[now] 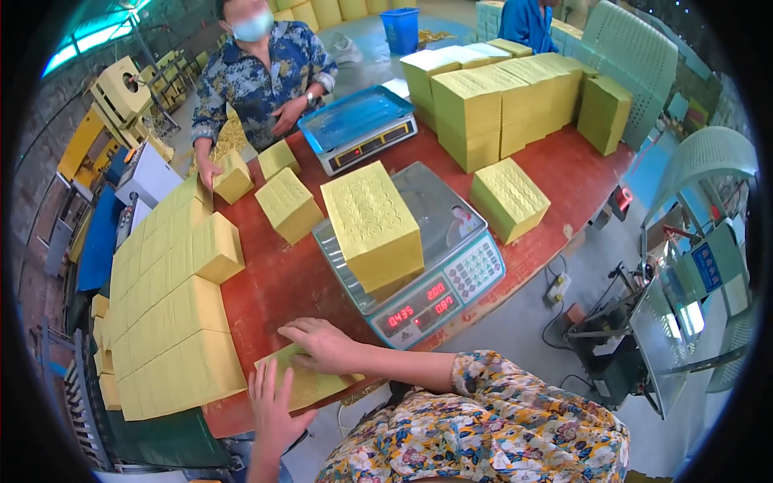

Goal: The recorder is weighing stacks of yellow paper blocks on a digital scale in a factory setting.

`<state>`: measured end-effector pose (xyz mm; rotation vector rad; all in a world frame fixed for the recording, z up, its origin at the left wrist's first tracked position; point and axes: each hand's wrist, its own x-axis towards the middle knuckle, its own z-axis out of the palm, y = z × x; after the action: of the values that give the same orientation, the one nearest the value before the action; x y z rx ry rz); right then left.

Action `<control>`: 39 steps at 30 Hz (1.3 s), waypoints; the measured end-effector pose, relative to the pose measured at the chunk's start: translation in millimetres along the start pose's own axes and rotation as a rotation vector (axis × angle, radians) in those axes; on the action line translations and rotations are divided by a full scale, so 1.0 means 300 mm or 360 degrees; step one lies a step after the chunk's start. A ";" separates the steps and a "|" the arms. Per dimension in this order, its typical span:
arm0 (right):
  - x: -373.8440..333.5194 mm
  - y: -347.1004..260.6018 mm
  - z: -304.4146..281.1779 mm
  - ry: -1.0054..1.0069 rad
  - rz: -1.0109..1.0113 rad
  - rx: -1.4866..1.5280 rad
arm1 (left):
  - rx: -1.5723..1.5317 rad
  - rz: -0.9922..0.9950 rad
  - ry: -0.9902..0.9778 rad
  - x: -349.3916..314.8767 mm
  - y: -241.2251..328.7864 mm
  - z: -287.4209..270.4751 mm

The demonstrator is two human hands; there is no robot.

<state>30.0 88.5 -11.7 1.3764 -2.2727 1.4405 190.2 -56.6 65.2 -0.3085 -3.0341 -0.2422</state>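
A low stack of yellow paper sheets [326,388] lies at the near edge of the red table. My right hand [326,344] rests across the top of that stack, fingers stretched out to the left. Beside its left end is my left hand [275,406], fingers spread and pointing away from me; whether it touches the paper is hard to tell. Just beyond, a tall block of embossed yellow paper [374,221] stands on the pan of a digital scale [439,294] with lit red digits.
Packed rows of yellow paper [169,322] cover the table's left side. Smaller blocks [287,205] and a scale with a blue tray [354,121] stand farther back. Tall stacks [507,105] fill the back right. Across the red table [274,294], a masked co-worker [262,80] touches a block.
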 end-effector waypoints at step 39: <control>-0.176 -0.078 0.063 -0.0655 0.0741 0.0548 | -0.3400 -0.1356 0.0751 -0.313 0.018 0.240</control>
<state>84.3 104.0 -34.0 1.3954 -2.8572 1.9117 278.1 -57.8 -14.0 0.8121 -1.0202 -2.6622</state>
